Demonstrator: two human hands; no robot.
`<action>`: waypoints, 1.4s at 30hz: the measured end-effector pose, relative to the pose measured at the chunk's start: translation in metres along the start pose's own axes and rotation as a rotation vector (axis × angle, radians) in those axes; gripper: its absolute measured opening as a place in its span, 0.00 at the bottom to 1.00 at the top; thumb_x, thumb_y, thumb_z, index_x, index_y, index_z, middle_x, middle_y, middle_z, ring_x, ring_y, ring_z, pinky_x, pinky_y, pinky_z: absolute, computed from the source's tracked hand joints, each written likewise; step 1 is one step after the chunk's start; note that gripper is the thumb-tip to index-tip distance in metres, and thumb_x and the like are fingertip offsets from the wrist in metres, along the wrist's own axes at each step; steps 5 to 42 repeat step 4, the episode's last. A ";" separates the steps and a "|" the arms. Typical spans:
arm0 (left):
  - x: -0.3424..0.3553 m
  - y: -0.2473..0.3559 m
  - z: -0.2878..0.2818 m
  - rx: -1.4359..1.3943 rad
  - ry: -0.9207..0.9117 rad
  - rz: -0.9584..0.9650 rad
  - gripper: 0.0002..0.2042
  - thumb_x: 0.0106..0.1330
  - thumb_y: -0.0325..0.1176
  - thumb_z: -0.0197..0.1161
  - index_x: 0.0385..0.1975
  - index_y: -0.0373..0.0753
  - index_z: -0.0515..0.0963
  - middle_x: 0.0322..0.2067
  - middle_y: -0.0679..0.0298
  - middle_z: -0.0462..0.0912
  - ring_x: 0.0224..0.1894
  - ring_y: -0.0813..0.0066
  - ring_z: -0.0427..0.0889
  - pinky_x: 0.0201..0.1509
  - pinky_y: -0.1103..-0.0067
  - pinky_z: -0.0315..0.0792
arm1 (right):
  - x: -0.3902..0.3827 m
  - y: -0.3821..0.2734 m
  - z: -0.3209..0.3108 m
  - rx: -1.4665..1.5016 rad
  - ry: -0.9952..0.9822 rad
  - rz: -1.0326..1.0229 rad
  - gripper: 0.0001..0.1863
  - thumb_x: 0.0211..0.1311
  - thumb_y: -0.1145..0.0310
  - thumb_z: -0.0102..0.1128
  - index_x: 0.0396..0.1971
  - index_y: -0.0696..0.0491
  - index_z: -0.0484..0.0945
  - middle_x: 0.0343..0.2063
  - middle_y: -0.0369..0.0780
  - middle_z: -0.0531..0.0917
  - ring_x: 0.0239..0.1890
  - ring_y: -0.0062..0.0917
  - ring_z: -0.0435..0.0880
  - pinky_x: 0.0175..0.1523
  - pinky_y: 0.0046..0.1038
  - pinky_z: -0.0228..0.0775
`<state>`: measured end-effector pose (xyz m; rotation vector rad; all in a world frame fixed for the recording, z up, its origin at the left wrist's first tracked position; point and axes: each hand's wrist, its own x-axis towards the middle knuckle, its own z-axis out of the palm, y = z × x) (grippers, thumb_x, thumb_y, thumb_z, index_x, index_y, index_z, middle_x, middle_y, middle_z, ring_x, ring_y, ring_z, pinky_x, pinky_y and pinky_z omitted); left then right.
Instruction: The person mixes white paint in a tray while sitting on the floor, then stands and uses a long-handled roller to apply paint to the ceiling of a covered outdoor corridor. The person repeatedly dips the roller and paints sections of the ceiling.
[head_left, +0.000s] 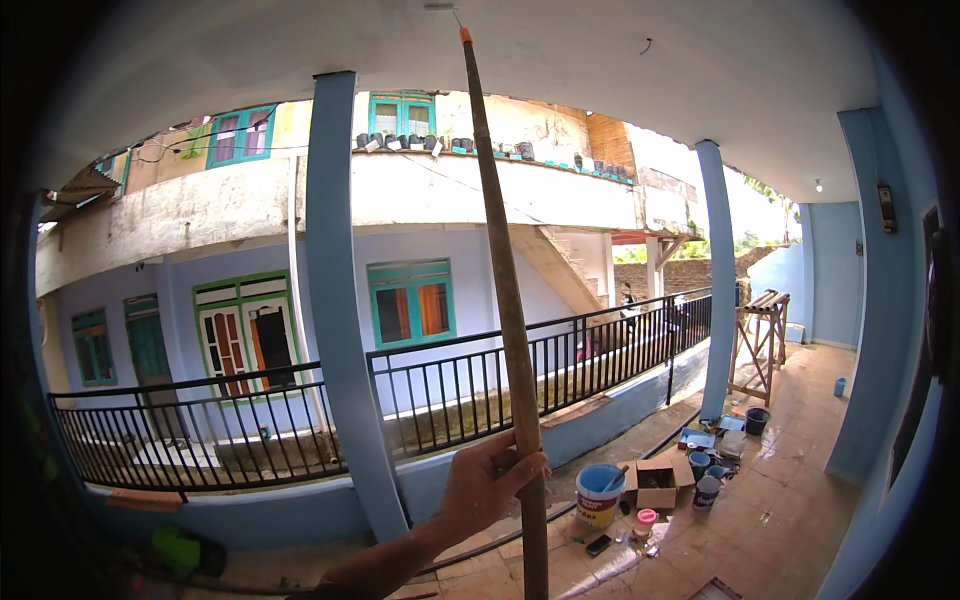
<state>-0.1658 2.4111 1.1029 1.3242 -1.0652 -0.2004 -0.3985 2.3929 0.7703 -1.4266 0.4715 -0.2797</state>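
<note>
My left hand [490,482] is closed round a long wooden pole [503,270], its forearm coming in from the lower left. The pole rises nearly upright, leaning slightly left toward the top. At its upper end an orange piece [466,35] joins a thin wire frame to a paint roller [441,8], which is against or very near the white ceiling [580,50]. The pole's lower end runs out of the picture. My right hand does not show.
A paint bucket [597,505], a cardboard box [655,496], a phone [598,545] and several paint containers stand on the tiled floor. Blue pillars [340,250] and a black railing [460,385] line the left side. A wooden trestle [757,345] stands farther back. A wire [646,46] hangs from the ceiling.
</note>
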 end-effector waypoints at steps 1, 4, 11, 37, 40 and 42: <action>0.015 0.000 -0.008 0.018 0.004 0.017 0.15 0.75 0.31 0.61 0.54 0.27 0.74 0.35 0.55 0.86 0.34 0.68 0.89 0.41 0.73 0.85 | 0.011 -0.012 0.002 -0.078 0.000 -0.087 0.19 0.67 0.59 0.66 0.22 0.51 0.69 0.19 0.30 0.65 0.23 0.18 0.62 0.26 0.32 0.58; 0.059 -0.003 -0.034 0.035 0.039 0.030 0.16 0.75 0.33 0.61 0.55 0.27 0.75 0.35 0.55 0.86 0.33 0.65 0.89 0.40 0.73 0.85 | 0.041 -0.070 0.008 -0.089 -0.077 -0.165 0.17 0.65 0.59 0.69 0.27 0.52 0.71 0.22 0.33 0.66 0.28 0.18 0.64 0.29 0.33 0.61; 0.059 -0.003 -0.034 0.035 0.039 0.030 0.16 0.75 0.33 0.61 0.55 0.27 0.75 0.35 0.55 0.86 0.33 0.65 0.89 0.40 0.73 0.85 | 0.041 -0.070 0.008 -0.089 -0.077 -0.165 0.17 0.65 0.59 0.69 0.27 0.52 0.71 0.22 0.33 0.66 0.28 0.18 0.64 0.29 0.33 0.61; 0.059 -0.003 -0.034 0.035 0.039 0.030 0.16 0.75 0.33 0.61 0.55 0.27 0.75 0.35 0.55 0.86 0.33 0.65 0.89 0.40 0.73 0.85 | 0.041 -0.070 0.008 -0.089 -0.077 -0.165 0.17 0.65 0.59 0.69 0.27 0.52 0.71 0.22 0.33 0.66 0.28 0.18 0.64 0.29 0.33 0.61; 0.059 -0.003 -0.034 0.035 0.039 0.030 0.16 0.75 0.33 0.61 0.55 0.27 0.75 0.35 0.55 0.86 0.33 0.65 0.89 0.40 0.73 0.85 | 0.041 -0.070 0.008 -0.089 -0.077 -0.165 0.17 0.65 0.59 0.69 0.27 0.52 0.71 0.22 0.33 0.66 0.28 0.18 0.64 0.29 0.33 0.61; 0.059 -0.003 -0.034 0.035 0.039 0.030 0.16 0.75 0.33 0.61 0.55 0.27 0.75 0.35 0.55 0.86 0.33 0.65 0.89 0.40 0.73 0.85 | 0.041 -0.070 0.008 -0.089 -0.077 -0.165 0.17 0.65 0.59 0.69 0.27 0.52 0.71 0.22 0.33 0.66 0.28 0.18 0.64 0.29 0.33 0.61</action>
